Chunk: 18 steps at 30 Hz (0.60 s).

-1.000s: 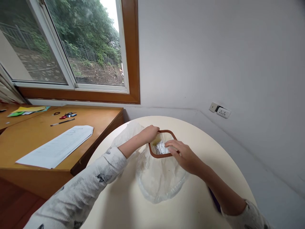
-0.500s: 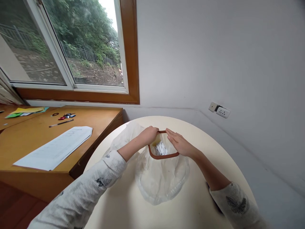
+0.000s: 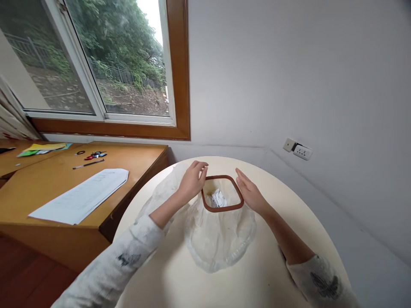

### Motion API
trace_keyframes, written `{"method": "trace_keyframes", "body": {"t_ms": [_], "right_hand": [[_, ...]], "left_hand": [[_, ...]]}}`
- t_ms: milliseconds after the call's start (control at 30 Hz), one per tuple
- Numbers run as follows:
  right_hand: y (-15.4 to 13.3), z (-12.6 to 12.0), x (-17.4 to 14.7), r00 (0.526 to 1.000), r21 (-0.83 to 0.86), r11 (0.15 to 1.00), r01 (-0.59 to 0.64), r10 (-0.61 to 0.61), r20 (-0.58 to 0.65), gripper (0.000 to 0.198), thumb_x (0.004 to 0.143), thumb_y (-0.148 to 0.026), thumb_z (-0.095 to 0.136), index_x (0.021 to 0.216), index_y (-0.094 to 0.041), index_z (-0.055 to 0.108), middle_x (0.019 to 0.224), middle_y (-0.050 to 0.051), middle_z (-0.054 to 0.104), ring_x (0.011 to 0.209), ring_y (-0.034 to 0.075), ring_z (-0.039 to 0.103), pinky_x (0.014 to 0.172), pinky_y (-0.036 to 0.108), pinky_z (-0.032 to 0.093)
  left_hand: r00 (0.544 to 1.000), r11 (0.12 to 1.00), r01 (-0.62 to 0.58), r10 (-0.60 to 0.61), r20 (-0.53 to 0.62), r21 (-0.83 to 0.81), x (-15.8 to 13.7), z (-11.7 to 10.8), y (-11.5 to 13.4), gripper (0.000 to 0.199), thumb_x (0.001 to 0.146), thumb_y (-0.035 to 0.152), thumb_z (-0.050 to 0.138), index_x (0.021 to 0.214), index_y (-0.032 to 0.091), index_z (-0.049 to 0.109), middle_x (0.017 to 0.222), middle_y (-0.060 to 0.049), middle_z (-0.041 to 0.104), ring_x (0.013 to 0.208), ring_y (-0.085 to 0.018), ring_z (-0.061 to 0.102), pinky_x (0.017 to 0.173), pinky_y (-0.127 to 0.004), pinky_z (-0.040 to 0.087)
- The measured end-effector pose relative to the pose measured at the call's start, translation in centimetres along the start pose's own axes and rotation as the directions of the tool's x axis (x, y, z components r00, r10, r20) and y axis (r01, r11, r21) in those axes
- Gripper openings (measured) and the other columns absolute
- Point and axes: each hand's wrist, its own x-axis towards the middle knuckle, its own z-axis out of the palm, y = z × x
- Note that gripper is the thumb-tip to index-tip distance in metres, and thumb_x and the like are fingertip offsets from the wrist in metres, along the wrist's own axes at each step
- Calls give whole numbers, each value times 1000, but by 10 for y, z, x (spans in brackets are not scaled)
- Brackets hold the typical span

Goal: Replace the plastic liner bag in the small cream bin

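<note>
On a round cream table stands a small bin whose brown rounded-square rim [image 3: 224, 209] faces up. A translucent plastic bag [image 3: 218, 244] lines it and hangs over the outside, spreading onto the tabletop at the front and left. Crumpled white paper [image 3: 218, 198] lies inside. My left hand [image 3: 193, 177] is beside the rim's left edge, fingers bent and apart, holding nothing. At the right edge, my right hand [image 3: 250, 192] has its fingers stretched out; whether it touches the rim I cannot tell.
A wooden desk [image 3: 141, 158] at the left bears sheets of paper [image 3: 83, 196], a pen [image 3: 88, 164], keys [image 3: 96, 155] and coloured papers [image 3: 45, 148]. The round table [image 3: 192, 286] is close to the wall, which has a socket [image 3: 302, 152]. A window [image 3: 128, 64] is behind the desk.
My left hand has let go of the rim's back left corner and lifted slightly left. My right hand has moved off the rim to the right. The whole brown rim now shows.
</note>
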Motion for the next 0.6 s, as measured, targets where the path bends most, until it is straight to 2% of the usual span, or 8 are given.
{"method": "trace_keyframes", "body": {"t_ms": [67,100,167,233,300,367,467,600], "right_hand": [[9,-3,-14,994,43,998,-53,56,-92,58,89,-52,27,139,-24,26,145,2,25,133,18,21,111,40,18],[15,-4,-23,990,61,995,-83,90,-113,57,89,-52,26,138,-24,27,144,2,27,132,19,24,110,41,21],[29,-4,-43,984,54,989,-141,146,-105,57,88,-51,29,138,-23,28,143,4,30,132,21,26,109,43,24],[42,0,-64,986,18,987,-159,160,-56,58,87,-50,32,138,-22,28,143,5,30,132,21,24,108,44,23],[52,8,-83,986,-25,986,-165,165,-15,57,87,-48,33,138,-21,28,144,4,29,133,20,23,109,44,22],[58,19,-97,984,-46,983,-177,178,13,56,88,-45,32,138,-20,28,143,5,30,132,20,24,109,43,22],[61,37,-108,978,-50,978,-200,203,45,55,87,-42,33,137,-18,31,142,7,33,131,20,28,108,42,24],[63,51,-114,985,-40,985,-167,168,26,53,85,-39,38,135,-20,35,139,7,37,128,22,33,106,42,27]], "left_hand": [[990,985,52,-72,-119,-165,-25,-13,0,23,89,31,35,92,18,54,91,-6,58,82,-17,55,72,-27,43],[984,967,104,-134,-115,-232,-42,-18,-1,22,88,33,37,86,19,53,82,-4,57,74,-16,54,67,-26,43],[971,913,233,-238,26,-334,-79,-22,-5,23,88,37,39,82,19,52,68,0,53,62,-14,50,58,-25,41],[929,838,355,-268,253,-414,-117,-19,-8,24,88,40,39,90,20,52,63,1,51,59,-14,50,56,-25,42],[869,772,447,-254,425,-452,-147,-12,-9,32,88,40,39,115,23,44,80,-3,57,71,-16,55,67,-29,46],[829,748,493,-249,501,-445,-166,-4,-8,44,89,39,39,130,27,31,107,-8,53,94,-18,54,84,-34,45],[843,766,461,-220,491,-449,-173,7,-1,54,89,39,39,138,30,19,133,-9,35,122,-22,36,103,-42,31],[868,815,393,-176,465,-426,-163,15,7,57,88,39,40,139,29,18,143,-8,21,133,-26,17,107,-48,22]]}}
